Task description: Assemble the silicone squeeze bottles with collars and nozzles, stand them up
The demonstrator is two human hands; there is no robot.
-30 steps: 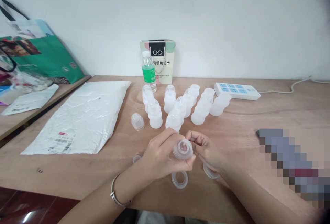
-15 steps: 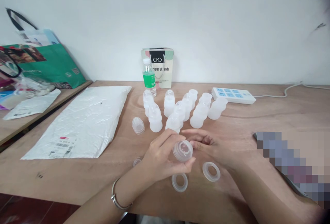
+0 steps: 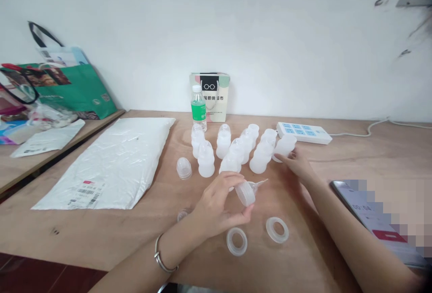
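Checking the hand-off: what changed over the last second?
The right hand let go of the nipple cap and reached out to the rightmost small bottle, touching it. The left hand keeps holding the cap. Both rings lie unmoved.

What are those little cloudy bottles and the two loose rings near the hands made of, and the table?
The little bottles look like frosted, translucent plastic: milky, matte, light passing through. The two rings seem the same clear-cloudy plastic, perhaps silicone; the look leaves it open. The table appears to be unfinished plywood, with visible grain and a dull surface.
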